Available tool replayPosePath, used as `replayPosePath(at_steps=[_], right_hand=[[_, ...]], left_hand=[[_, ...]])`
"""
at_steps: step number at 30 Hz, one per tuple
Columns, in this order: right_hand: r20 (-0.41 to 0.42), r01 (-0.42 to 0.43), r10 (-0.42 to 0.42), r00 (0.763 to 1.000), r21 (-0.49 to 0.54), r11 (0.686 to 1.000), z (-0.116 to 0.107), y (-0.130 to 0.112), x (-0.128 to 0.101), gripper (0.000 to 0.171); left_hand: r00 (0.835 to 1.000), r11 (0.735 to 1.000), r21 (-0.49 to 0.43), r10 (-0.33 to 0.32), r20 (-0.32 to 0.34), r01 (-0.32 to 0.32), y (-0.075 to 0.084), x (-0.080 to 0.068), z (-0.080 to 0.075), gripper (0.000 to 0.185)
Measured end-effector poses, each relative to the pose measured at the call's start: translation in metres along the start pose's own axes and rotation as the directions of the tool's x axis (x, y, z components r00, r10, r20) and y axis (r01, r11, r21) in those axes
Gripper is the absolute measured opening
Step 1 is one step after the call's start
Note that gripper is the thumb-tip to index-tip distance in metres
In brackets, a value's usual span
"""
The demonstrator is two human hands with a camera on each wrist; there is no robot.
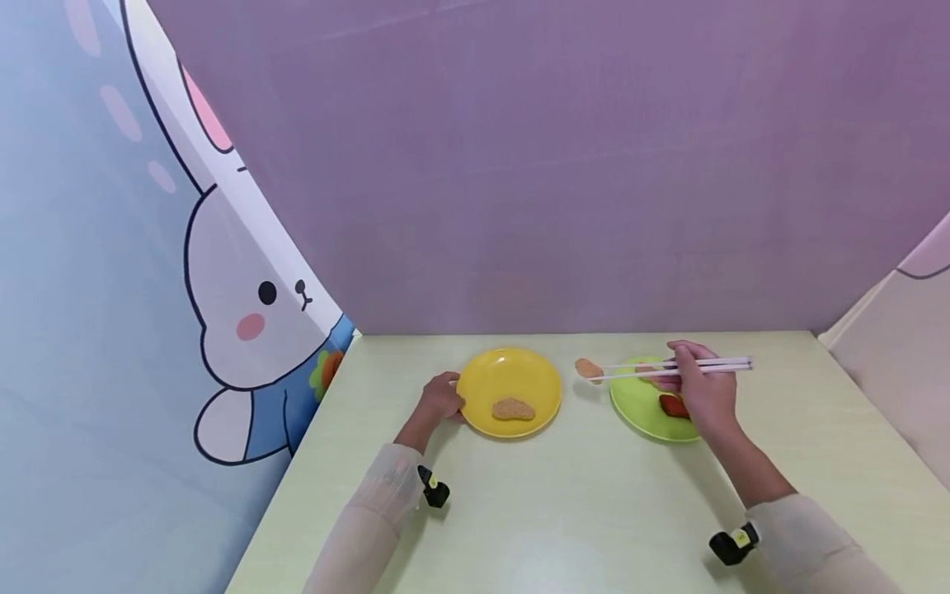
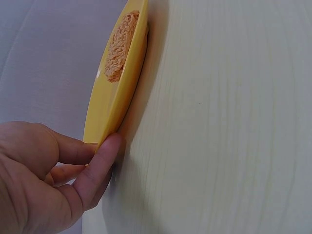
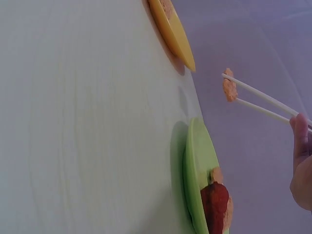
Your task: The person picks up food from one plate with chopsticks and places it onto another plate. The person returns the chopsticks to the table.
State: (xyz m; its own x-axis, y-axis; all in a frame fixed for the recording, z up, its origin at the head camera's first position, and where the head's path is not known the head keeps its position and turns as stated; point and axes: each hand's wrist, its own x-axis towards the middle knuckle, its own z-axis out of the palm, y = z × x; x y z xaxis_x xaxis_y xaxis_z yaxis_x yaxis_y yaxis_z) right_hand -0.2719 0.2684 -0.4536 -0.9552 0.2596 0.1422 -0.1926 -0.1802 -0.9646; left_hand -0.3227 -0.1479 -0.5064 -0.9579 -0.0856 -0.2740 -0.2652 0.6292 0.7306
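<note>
My left hand [image 1: 443, 398] pinches the left rim of a yellow plate [image 1: 512, 371], thumb and fingers on either side of the edge in the left wrist view. On that plate lies a tan, crinkly-surfaced food piece [image 2: 122, 46]. With my right hand [image 1: 705, 388] I hold a pair of white chopsticks [image 1: 653, 371]. Between their tips is a small orange-tan food piece [image 3: 229, 85], raised above the table in the gap between the plates. Below my right hand sits a green plate [image 1: 646, 421] bearing a dark red, glossy food piece [image 3: 214, 207] and tan pieces [image 3: 227, 214], partly hidden in the head view.
Both plates stand on a pale wood-grain table [image 1: 564, 511] near its far edge. A purple backdrop [image 1: 549, 165] rises behind it. To the left is a blue panel with a cartoon rabbit [image 1: 252, 297]. A small black camera [image 1: 733, 544] sits at my right wrist.
</note>
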Motion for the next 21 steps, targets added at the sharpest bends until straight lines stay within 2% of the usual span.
replayPosePath(at_steps=[4,12,16,21], right_hand=[[0.035,0.020,-0.020,0.999,0.003,1.000,0.008,0.003,-0.002,0.012],[0.073,0.022,-0.023,0.997,0.012,1.000,0.023,0.009,-0.002,0.015],[0.091,0.031,-0.030,0.995,-0.019,0.999,0.032,0.014,-0.004,0.013],[0.101,0.025,-0.017,0.995,-0.078,0.997,0.044,0.018,-0.009,0.021]], left_hand=[[1.000,0.999,0.035,0.014,-0.016,-0.013,0.000,-0.002,0.000,0.064],[1.000,1.000,-0.016,-0.003,0.002,0.003,0.000,-0.001,-0.003,0.065],[1.000,1.000,-0.018,0.001,0.002,-0.001,-0.002,-0.002,-0.002,0.065],[1.000,1.000,-0.017,-0.005,-0.002,0.005,-0.002,-0.001,0.000,0.065]])
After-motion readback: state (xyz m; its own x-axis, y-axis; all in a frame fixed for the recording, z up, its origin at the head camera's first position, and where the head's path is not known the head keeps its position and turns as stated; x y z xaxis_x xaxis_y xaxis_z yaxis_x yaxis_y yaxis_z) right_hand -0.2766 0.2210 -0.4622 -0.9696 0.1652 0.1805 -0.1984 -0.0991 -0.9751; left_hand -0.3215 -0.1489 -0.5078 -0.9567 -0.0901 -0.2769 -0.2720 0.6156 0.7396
